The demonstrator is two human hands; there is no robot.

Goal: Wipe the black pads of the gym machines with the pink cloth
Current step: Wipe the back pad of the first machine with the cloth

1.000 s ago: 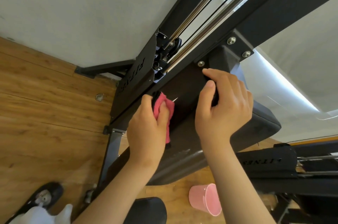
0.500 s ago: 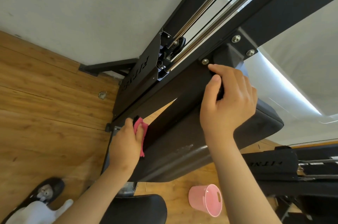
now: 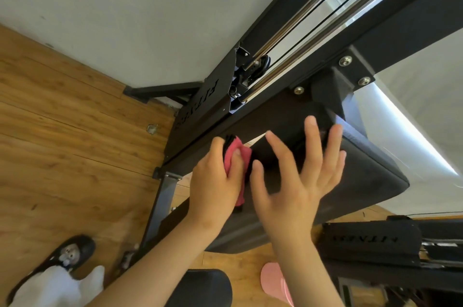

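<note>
While our left grip (image 3: 215, 186) pinches the pink cloth (image 3: 236, 155), the black pad (image 3: 370, 176) runs rightward behind our spread right grip (image 3: 295, 181).

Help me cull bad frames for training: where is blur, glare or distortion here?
Head view: the right hand is motion-smeared, its fingers ghosted; the left hand and pink cloth read sharper. Same head view: a blown-out light strip runs beyond the black pad; the wide-angle lens tilts and stretches the machine frame.
</note>
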